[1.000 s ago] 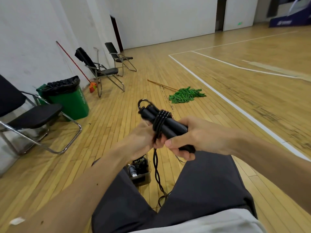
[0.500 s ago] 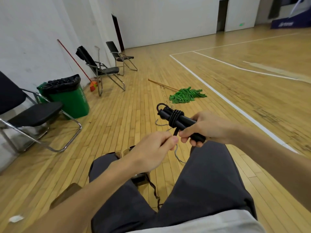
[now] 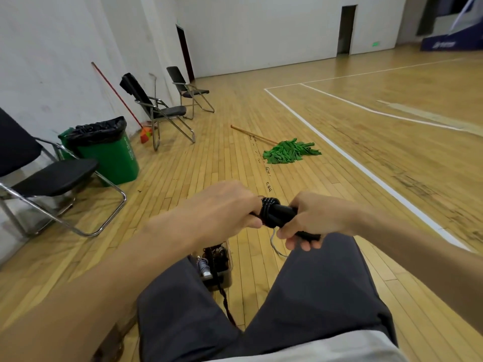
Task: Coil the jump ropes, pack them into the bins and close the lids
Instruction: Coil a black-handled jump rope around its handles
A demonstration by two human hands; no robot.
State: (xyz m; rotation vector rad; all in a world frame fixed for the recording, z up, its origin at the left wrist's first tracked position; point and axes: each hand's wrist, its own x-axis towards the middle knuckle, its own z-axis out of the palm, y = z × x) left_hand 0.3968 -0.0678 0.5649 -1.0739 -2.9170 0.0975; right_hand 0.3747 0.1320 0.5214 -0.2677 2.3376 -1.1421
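Observation:
I hold a black jump rope (image 3: 277, 211) above my knees, its two handles side by side with cord wound tightly around them. My left hand (image 3: 222, 210) covers the far end of the handles, fingers curled around it. My right hand (image 3: 313, 218) grips the near end. A thin loop of cord hangs below my right hand. Between my legs on the floor stands an open bin (image 3: 222, 276) with coiled ropes inside, and a braided rope (image 3: 224, 301) trails out of it toward me.
A green mop (image 3: 290, 151) lies on the wooden floor ahead. A green trash can (image 3: 109, 158) and several folding chairs (image 3: 162, 111) line the left wall. White court lines (image 3: 366, 168) run to the right. My grey-trousered knees fill the lower view.
My left hand has moved up from the hanging cord onto the far end of the handles. The bundle has dropped lower, closer to my knees, and the cord end is pulled shorter.

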